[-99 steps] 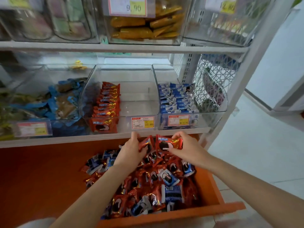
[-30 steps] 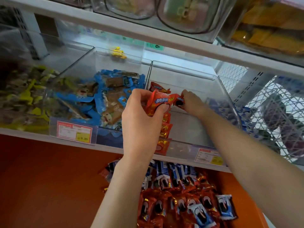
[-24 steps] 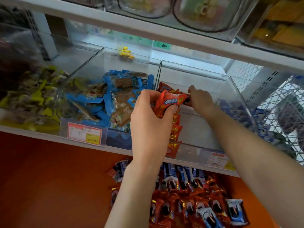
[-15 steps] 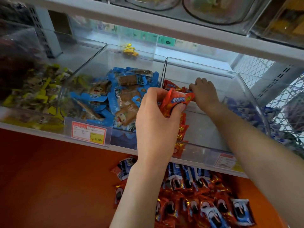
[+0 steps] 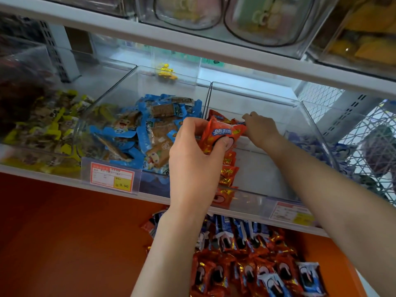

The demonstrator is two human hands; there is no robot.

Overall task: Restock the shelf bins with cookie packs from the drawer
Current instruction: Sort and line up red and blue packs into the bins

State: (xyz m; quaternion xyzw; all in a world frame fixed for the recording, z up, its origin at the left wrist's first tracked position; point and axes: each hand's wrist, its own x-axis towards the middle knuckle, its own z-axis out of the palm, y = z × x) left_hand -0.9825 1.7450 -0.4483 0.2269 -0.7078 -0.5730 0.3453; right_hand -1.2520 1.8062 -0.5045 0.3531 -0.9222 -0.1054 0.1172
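My left grip (image 5: 192, 163) holds a red cookie pack (image 5: 222, 135) over the clear bin (image 5: 255, 92); my right grip (image 5: 261, 130) pinches what looks like a second pack (image 5: 236, 121) at the row's (image 5: 228, 168) far end. Best seat each upright, snug against the row.

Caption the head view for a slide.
Left hand holds a red cookie pack at the clear bin; right hand holds a second pack at the far end of the row.

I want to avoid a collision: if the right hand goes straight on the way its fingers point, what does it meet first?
Probably the red packs at the back of the row, right before the right hand; then the left wall of the clear bin. Depth is unclear.
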